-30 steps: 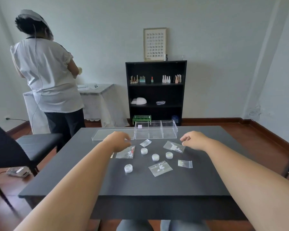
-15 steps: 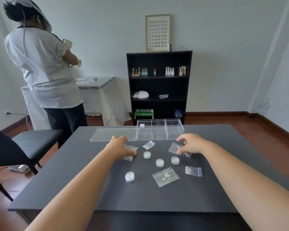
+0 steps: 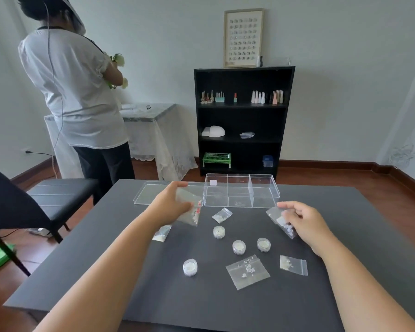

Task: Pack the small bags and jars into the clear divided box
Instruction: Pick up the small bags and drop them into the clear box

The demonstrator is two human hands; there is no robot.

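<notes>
The clear divided box stands open at the far side of the dark table, its lid lying flat to its left. My left hand holds a small clear bag with red and white bits lifted just left of the box. My right hand pinches another bag of white bits off the table, right of the box's front corner. Loose on the table lie several small bags and several round jars.
Another person in a white top stands at the back left beside a cloth-covered side table. A black chair is left of my table. A black shelf stands against the far wall.
Both hands have closed on a bag each and lifted them off the table toward the box. A smaller bag that lay under my left hand now shows.
</notes>
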